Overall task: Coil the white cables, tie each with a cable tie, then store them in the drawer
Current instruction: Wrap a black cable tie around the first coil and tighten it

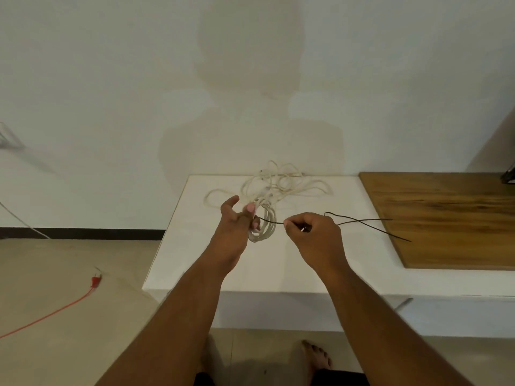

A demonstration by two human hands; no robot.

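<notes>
The left hand holds a coiled white cable; the right hand, just beside it, pinches thin black cable ties.

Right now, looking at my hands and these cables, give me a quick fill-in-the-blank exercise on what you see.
1. The left hand holds a coil of white cable above the ____ cabinet top.
2. The right hand pinches thin ____ cable ties.
3. More loose white cable lies near the ____.
4. A ____ plug lies on the floor.

Missing words: white; black; wall; red
</notes>
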